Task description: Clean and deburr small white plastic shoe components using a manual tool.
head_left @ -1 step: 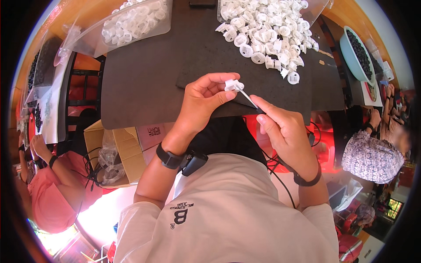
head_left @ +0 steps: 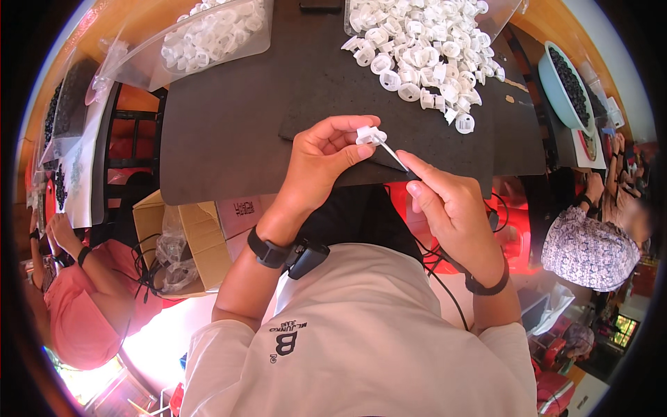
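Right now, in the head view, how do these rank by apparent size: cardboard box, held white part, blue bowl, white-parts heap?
Largest to smallest:
White-parts heap
Cardboard box, visible portion
Blue bowl
Held white part

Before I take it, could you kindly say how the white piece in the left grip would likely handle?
The white piece is probably light, being small against the left grip pinching it. It seems stiff, showing no visible bend there. Similar pieces in the white pile have round faces, so it might roll if pushed.

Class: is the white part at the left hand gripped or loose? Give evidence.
Gripped: the left hand pinches the white part between thumb and fingers; whether the thin rod enters it, I cannot tell.
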{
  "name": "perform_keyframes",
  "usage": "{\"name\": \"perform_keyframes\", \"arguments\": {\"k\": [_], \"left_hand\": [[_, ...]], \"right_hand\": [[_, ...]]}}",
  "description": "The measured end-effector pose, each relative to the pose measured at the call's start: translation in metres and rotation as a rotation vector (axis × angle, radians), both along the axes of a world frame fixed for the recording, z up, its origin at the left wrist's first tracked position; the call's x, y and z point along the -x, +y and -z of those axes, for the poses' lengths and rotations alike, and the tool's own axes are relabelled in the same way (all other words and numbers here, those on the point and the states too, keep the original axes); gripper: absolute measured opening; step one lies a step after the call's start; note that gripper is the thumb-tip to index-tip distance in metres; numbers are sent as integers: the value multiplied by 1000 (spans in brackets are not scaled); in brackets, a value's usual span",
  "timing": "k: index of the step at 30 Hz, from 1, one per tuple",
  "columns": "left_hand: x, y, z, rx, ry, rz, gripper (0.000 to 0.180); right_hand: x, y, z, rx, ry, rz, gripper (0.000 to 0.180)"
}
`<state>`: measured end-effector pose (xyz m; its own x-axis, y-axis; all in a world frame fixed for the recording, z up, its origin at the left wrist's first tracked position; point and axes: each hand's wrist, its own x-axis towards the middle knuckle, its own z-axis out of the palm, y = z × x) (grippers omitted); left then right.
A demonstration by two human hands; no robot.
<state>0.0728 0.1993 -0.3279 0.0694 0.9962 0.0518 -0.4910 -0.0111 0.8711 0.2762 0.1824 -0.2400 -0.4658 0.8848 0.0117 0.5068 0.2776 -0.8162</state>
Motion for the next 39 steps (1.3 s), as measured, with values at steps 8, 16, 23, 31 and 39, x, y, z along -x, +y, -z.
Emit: {"name": "perform_keyframes", "arguments": {"k": [8, 16, 23, 31, 39], "left_hand": [[-1, 0, -1, -7, 42, -13, 34], [-3, -1, -2, -35, 104, -42, 35], [-9, -1, 0, -131, 320, -81, 35], [-8, -2, -7, -4, 203, -101, 32], [-3, -2, -3, 11, 87, -100, 33]], "right_hand": [[1, 1, 1, -21, -18, -1, 33], [4, 1, -3, -31, -50, -8, 31], [-2, 8, -3, -129, -122, -45, 33], [-3, 5, -5, 107, -31, 19, 28], [0, 1, -3, -35, -23, -2, 30]]}}
